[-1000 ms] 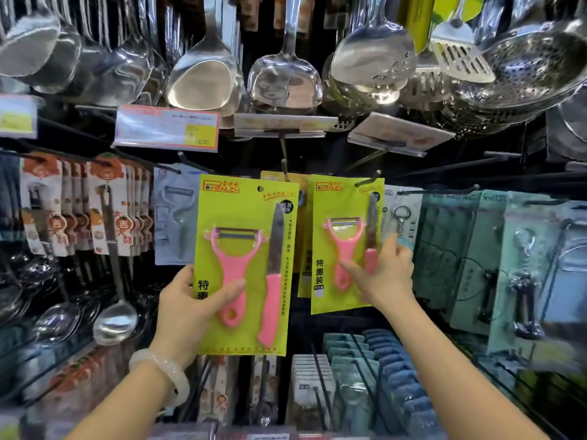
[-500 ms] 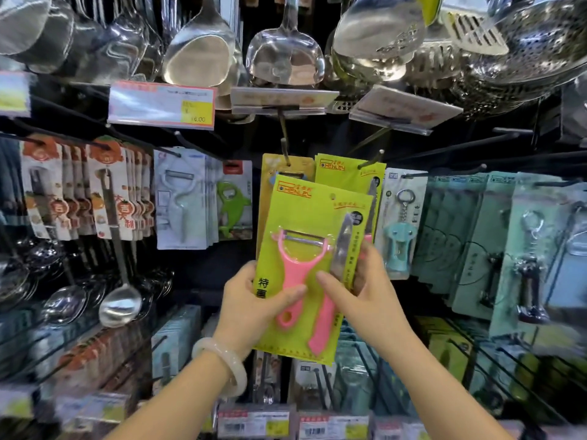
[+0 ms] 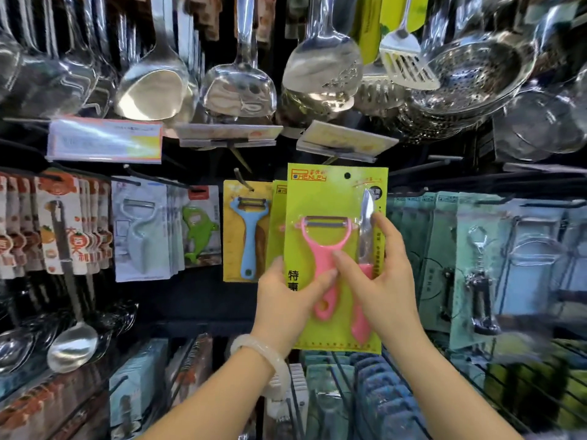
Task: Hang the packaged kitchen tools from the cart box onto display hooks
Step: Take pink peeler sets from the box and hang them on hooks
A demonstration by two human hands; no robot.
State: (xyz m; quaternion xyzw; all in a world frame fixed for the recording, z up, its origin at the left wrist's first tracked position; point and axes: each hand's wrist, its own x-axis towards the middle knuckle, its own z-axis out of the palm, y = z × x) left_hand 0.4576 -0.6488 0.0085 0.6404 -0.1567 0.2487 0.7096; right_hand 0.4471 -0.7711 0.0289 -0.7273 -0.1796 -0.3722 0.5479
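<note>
Where the black display wall (image 3: 197,293) filled the view, steel ladles and skimmers (image 3: 241,87) hung along its top edge above price tags (image 3: 104,139), and carded goods hung on hooks lower down: a blue peeler card (image 3: 246,231) at the middle, teal packs (image 3: 476,265) toward the right edge. Both hands held a green card with a pink peeler and knife (image 3: 336,249) upright in front of the wall's middle; the left hand (image 3: 286,300) pinched its lower left edge, thumb on the front, and the right hand (image 3: 384,281) gripped its right side, thumb across the peeler. Half a second before, the card sat lower and tilted; it had since risen and straightened, covering a matching green card (image 3: 277,236) behind, which probably hung on a hook.
</note>
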